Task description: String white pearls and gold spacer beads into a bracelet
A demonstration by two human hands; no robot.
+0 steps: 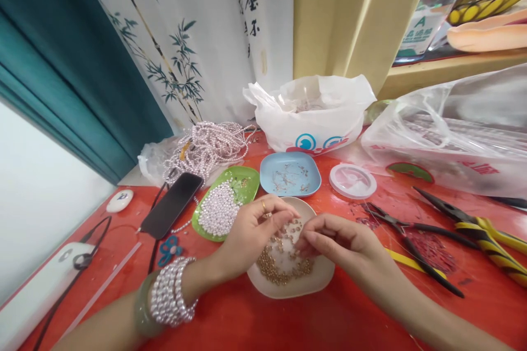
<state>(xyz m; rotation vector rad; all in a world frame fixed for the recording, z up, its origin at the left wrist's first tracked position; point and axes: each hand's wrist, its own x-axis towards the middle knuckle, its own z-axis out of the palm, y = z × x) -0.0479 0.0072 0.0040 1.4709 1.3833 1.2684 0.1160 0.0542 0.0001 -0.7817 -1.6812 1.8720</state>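
Left hand (257, 225) and right hand (341, 238), thumbs curled toward fingers, hang above the cream plate (319, 279) on the red bench (222, 315); whether either grips anything is too small to tell. Shiny, round gold beads (284, 272) lie loose in that plate, thickest in a crescent along its near side, long axis running left to right. Farther out, dark Chinese characters mark the white curtain (209, 11), and a clear bottle (430, 13) bears a label with a large "A".

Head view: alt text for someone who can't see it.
A person's left hand and right hand above a pale dish of gold beads on a red table. Beyond are a green dish of pearly beads and a blue dish; pliers lie at right.
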